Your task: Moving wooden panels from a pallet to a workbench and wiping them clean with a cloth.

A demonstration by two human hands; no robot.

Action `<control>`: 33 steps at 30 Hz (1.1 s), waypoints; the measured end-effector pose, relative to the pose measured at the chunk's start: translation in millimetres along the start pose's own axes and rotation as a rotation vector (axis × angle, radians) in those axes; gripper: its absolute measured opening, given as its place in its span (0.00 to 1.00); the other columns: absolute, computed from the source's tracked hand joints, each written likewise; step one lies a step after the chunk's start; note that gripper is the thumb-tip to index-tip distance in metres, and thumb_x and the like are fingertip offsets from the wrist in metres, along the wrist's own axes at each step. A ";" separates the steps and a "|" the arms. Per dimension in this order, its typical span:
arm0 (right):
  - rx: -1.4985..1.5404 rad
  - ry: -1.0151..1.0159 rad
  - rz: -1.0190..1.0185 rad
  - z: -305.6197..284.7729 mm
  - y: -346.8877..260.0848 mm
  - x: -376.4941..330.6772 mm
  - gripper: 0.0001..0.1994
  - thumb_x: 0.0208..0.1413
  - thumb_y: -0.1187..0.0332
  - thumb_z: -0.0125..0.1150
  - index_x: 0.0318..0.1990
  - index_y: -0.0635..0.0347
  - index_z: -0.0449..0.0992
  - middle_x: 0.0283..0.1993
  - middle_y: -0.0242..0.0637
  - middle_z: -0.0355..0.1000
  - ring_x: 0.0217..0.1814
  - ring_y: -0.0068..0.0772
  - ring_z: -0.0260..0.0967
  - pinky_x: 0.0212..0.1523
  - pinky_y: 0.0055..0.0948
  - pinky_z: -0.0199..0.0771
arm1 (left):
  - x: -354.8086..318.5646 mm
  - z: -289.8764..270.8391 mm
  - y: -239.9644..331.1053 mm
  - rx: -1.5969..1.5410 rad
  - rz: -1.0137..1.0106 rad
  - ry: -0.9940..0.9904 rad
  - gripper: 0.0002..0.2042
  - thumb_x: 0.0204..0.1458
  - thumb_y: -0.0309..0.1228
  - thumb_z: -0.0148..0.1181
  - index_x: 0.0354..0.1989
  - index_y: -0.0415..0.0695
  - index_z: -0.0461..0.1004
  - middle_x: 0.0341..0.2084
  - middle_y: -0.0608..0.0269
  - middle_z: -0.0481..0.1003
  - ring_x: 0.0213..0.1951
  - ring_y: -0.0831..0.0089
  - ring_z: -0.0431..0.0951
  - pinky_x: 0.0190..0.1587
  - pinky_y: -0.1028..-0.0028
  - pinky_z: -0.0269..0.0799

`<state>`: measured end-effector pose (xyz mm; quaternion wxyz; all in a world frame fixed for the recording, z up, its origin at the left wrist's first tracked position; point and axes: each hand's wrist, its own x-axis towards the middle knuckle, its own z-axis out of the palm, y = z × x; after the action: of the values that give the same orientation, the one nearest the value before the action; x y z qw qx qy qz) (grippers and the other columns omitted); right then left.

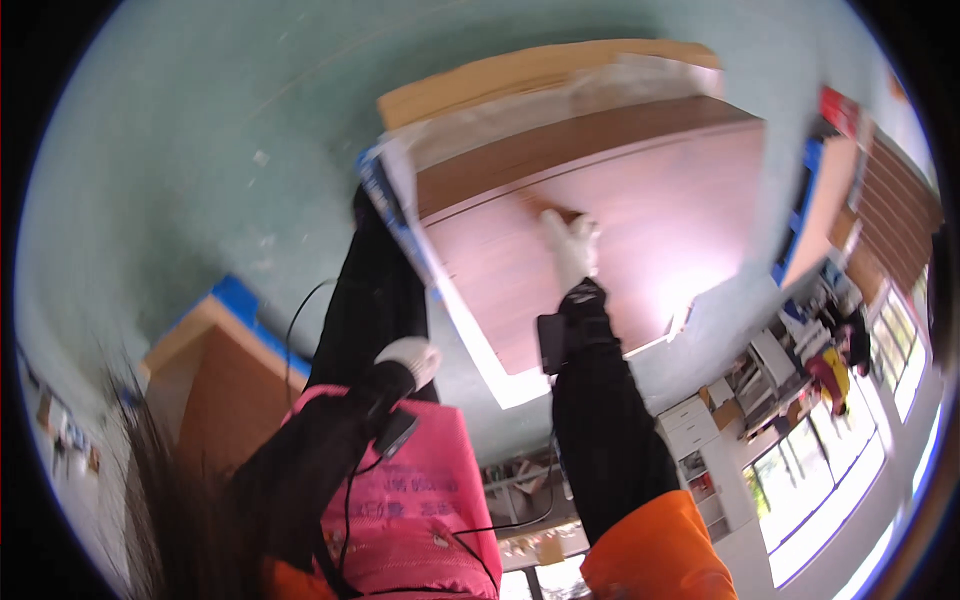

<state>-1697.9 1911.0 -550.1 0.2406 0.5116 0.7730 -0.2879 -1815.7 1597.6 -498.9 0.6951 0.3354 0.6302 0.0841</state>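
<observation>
The right hand (574,250), in a white glove, reaches forward over a large wood-grain panel (640,210) and is closed around a small brown tool (562,208), which rests against the panel's surface; motion blur hides its exact shape. The left hand (412,358), also gloved in white, is well apart from the right, low and toward the body, in front of a black trouser leg (375,285). Its fingers look curled, but I cannot tell whether they hold anything. Both forearms wear black sleeves, with an orange sleeve (655,545) higher on the right arm. A black device (552,343) is strapped at the right wrist, and another small black device is at the left, with thin cables trailing from it. A pink apron (420,500) with printing covers the person's front.

The panel is reddish brown and lies flat, directly ahead of the person. Tan cardboard (540,78) and whitish wrapping (640,80) run along its far side, and blue-and-white packaging (390,205) lines its left edge. Around it spreads a green floor (230,170). Blue-edged cardboard (245,310) stands at left, a brown slatted stack (898,215) at far right. Farther off are white drawers (687,425) and bright windows (820,480).
</observation>
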 end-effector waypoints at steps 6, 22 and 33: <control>0.422 -0.529 0.208 10.0 -45.8 -98.2 0.30 0.57 0.42 0.52 0.54 0.60 0.74 0.54 0.54 0.73 0.60 0.50 0.69 0.58 0.45 0.68 | -67.6 -35.3 9.0 0.199 -0.017 -0.009 0.13 0.54 0.38 0.52 0.31 0.46 0.80 0.30 0.48 0.79 0.35 0.47 0.80 0.39 0.52 0.75; 0.689 -0.279 0.202 -5.5 -55.2 -360.2 0.26 0.55 0.50 0.46 0.41 0.66 0.81 0.41 0.55 0.77 0.50 0.53 0.75 0.53 0.42 0.72 | -151.0 -106.3 111.0 0.931 -0.106 -0.218 0.17 0.54 0.44 0.51 0.42 0.48 0.79 0.44 0.50 0.78 0.50 0.51 0.75 0.54 0.58 0.70; 0.953 -0.222 0.705 123.0 -95.0 -570.6 0.28 0.56 0.49 0.44 0.42 0.68 0.79 0.38 0.52 0.79 0.32 0.41 0.80 0.41 0.38 0.79 | -176.9 -109.6 147.0 1.463 0.115 -0.667 0.18 0.52 0.45 0.51 0.46 0.54 0.80 0.45 0.56 0.79 0.49 0.53 0.77 0.52 0.58 0.72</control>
<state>-1571.0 1424.2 -239.3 0.1449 0.7553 0.3128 -0.5574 -1906.8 1653.5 -267.6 0.4455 0.7449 0.2669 -0.4188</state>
